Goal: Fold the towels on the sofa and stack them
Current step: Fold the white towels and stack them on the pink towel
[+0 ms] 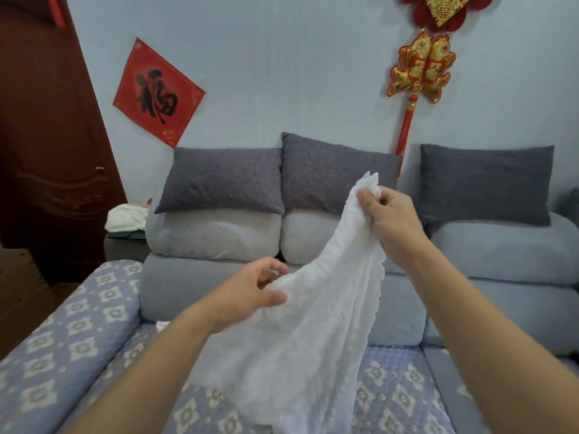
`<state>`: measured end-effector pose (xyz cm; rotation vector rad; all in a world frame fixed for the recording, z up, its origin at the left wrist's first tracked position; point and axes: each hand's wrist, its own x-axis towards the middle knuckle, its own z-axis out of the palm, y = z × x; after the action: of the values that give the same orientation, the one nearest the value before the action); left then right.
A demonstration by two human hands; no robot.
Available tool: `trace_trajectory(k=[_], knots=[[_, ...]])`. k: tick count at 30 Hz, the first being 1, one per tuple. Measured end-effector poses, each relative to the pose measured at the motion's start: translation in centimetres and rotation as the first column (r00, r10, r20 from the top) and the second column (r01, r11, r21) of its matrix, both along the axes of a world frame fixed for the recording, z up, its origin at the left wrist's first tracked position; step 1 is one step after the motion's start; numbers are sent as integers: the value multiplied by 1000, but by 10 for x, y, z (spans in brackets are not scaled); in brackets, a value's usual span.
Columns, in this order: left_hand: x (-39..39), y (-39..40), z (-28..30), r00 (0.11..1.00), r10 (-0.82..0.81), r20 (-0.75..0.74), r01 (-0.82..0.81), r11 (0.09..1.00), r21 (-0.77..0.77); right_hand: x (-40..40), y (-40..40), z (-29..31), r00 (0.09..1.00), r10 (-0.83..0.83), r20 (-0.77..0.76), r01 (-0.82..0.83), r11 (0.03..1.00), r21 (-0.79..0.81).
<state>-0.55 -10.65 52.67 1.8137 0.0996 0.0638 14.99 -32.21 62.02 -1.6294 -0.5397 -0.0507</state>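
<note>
Towel [300, 324], white and scallop-edged, hangs pinched between both hands.

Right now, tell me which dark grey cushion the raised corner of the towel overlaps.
The middle cushion: the white towel corner pinched by the right hand shows against it. The left cushion and right cushion are unobstructed.

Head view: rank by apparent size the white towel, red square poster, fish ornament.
1. White towel, though nearness to the camera inflates it.
2. Red poster.
3. Fish ornament, clearly the smallest.
</note>
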Motion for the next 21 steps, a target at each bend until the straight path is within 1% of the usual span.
trace_trajectory(k=[2, 3, 6, 8, 10, 12, 14, 17, 21], knots=[[5, -12, -5, 999, 25, 20, -26, 999, 41, -8, 7, 0, 999, 10, 43, -9, 1000, -17], [7, -22, -5, 997, 48, 53, -50, 998, 36, -12, 11, 0, 998, 28, 64, -26, 999, -28], [16, -51, 0, 972, 88, 218, -74, 995, -69, -24, 23, -7, 986, 129, 107, -120, 989, -83], [17, -62, 5, 940, 144, 310, -119, 988, -99, -29, 28, -11, 979, 156, 128, -139, 981, -137], [16, -63, 8, 892, 238, 383, -229, 971, -70, -30, 29, -15, 978, 160, 135, -140, 979, -146], [12, -62, 5, 861, 284, 423, -306, 952, -15, -29, 25, -16, 981, 139, 135, -124, 986, -115], [8, -63, 1, 856, 302, 419, -334, 943, 3, -28, 19, -18, 985, 121, 125, -112, 991, -76], [7, -62, -6, 894, 295, 337, -311, 951, -9, -29, 11, -21, 986, 126, 107, -122, 992, -39], [8, -63, -4, 966, 138, 220, -141, 990, -4, -34, 7, -23, 983, 166, 83, -163, 986, -40]])
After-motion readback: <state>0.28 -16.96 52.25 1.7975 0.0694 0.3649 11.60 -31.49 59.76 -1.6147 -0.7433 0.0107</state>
